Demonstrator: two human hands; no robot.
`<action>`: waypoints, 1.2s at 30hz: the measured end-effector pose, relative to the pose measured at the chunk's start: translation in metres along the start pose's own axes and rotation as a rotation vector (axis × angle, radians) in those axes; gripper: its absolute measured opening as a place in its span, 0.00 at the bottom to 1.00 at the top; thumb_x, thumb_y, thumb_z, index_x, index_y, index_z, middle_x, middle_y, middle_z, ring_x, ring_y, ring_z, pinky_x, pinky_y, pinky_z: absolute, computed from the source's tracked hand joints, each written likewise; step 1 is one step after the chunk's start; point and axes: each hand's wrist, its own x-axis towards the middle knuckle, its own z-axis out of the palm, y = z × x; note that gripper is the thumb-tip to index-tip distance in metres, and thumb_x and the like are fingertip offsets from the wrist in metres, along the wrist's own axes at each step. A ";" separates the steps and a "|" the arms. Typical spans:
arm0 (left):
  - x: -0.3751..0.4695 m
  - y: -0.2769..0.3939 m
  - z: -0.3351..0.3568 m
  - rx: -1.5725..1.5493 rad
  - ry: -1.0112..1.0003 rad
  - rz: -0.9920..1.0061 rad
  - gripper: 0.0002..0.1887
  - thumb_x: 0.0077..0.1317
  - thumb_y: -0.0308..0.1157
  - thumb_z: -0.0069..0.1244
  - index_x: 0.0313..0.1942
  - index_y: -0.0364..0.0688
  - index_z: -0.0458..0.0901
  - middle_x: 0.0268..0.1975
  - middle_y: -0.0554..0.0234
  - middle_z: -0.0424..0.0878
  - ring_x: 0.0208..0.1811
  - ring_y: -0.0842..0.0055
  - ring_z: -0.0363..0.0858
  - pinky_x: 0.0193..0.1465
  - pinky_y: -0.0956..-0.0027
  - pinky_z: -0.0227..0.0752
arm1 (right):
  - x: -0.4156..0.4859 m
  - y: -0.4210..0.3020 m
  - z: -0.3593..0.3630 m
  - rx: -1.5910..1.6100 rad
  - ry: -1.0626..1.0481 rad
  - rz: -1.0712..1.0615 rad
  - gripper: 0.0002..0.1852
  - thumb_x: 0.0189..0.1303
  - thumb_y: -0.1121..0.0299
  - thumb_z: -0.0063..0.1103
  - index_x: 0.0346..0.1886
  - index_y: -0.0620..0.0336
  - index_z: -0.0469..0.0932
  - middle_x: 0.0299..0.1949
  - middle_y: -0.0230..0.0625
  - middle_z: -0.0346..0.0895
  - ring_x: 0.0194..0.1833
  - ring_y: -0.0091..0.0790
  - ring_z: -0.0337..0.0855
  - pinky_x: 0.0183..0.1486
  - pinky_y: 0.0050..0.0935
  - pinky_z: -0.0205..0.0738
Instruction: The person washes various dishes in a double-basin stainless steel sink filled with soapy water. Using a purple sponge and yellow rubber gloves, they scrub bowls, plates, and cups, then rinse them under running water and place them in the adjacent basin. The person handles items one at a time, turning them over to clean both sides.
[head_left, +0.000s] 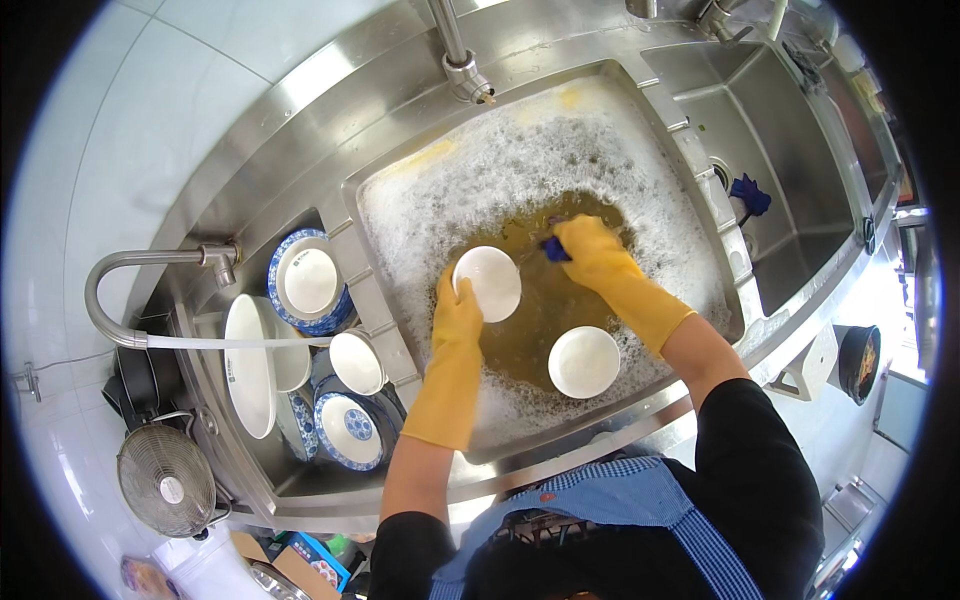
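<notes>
Both hands wear yellow rubber gloves over a sink basin (352, 196) of brown water and white suds. My left hand (457, 311) grips a white bowl (491, 281) by its left rim, thumb on the inner side. To the right, my right hand (589, 244) is closed on a dark blue cloth (556, 249) just above the water, apart from the bowl. A second white bowl (584, 362) sits in the suds nearer to me, touched by neither hand.
The left basin holds stacked blue-and-white dishes (306, 277), a white oval dish (246, 366) and white bowls (357, 363). A curved faucet (112, 292) runs water over it. Another faucet (469, 79) stands behind the suds. A blue cloth (750, 195) lies in the right basin. A fan (166, 480) stands lower left.
</notes>
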 end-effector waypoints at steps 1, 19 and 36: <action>0.001 -0.003 -0.004 0.007 0.035 0.057 0.28 0.79 0.47 0.44 0.77 0.57 0.68 0.68 0.47 0.80 0.66 0.58 0.79 0.68 0.57 0.73 | -0.002 0.002 -0.003 0.041 0.009 0.095 0.14 0.71 0.58 0.64 0.54 0.50 0.87 0.53 0.48 0.87 0.53 0.54 0.89 0.55 0.48 0.83; -0.021 0.040 -0.006 -0.341 -0.656 -0.221 0.28 0.76 0.27 0.51 0.74 0.47 0.69 0.68 0.59 0.79 0.63 0.70 0.83 0.62 0.59 0.82 | 0.005 -0.073 -0.010 -0.008 -0.333 -0.748 0.44 0.48 0.71 0.77 0.73 0.48 0.68 0.58 0.46 0.83 0.56 0.53 0.87 0.55 0.46 0.84; -0.031 0.020 0.032 -0.366 0.187 0.249 0.29 0.78 0.38 0.51 0.75 0.40 0.68 0.67 0.47 0.77 0.64 0.57 0.79 0.71 0.57 0.72 | -0.029 -0.063 0.101 2.071 -0.314 0.496 0.24 0.69 0.59 0.72 0.66 0.50 0.78 0.57 0.35 0.84 0.50 0.37 0.87 0.56 0.40 0.81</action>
